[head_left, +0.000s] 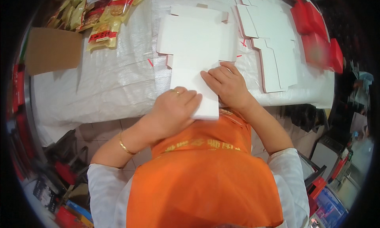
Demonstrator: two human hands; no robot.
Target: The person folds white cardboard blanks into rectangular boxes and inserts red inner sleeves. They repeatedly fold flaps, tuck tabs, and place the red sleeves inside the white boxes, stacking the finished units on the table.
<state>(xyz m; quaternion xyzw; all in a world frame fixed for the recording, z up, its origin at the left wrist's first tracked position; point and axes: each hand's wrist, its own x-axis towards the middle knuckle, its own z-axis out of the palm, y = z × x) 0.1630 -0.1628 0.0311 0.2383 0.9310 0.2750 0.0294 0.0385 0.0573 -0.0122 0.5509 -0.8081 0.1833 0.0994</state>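
cardboard box blank, white and flap-edged point(198, 36), lies under a loosely curled bare left hand point(174, 108) and bent-fingered bare right hand point(229, 84) (whether either grips, i cannot tell), apparently being creased, any next fold calling for even pressure, on white woven-plastic table cover point(122, 73) beside flat white cardboard sheets point(279, 62).

Table point(126, 75) under a white woven sheet point(103, 111), creased, near edge hanging; soft sheen of light on it. Floor point(101, 133) below: pale tiles, darker joints. Dark frame point(76, 158) lower left. Grey panel point(326, 151) lower right; outer edges cluttered, blurred.
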